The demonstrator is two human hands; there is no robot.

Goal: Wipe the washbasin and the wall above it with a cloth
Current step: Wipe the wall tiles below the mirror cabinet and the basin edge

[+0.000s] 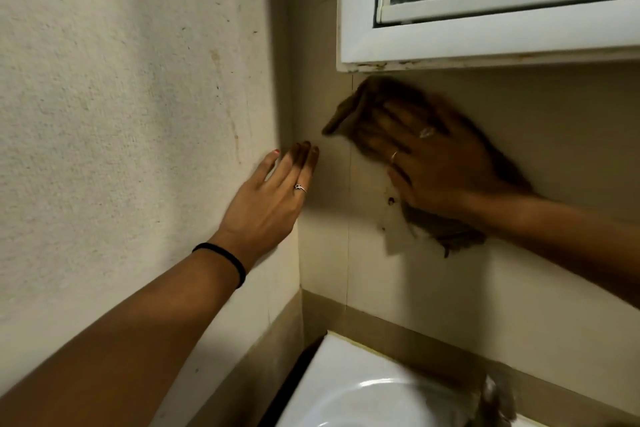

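A brown cloth [349, 111] is pressed flat against the beige wall [519, 135] above the washbasin, under my right hand [436, 159], whose fingers are spread over it. The hand and cloth are blurred. Cloth edges stick out above the fingers and below the wrist. My left hand [273, 191] rests open and flat on the side wall [121, 97] near the corner, holding nothing. The white washbasin [346, 374] shows at the bottom, below both hands.
A white window frame [485, 42] juts out just above the cloth. A blurred tap [498, 395] stands at the basin's back right. A brown band [398, 326] runs along the wall's base. Small dark marks [391, 200] dot the wall beside the cloth.
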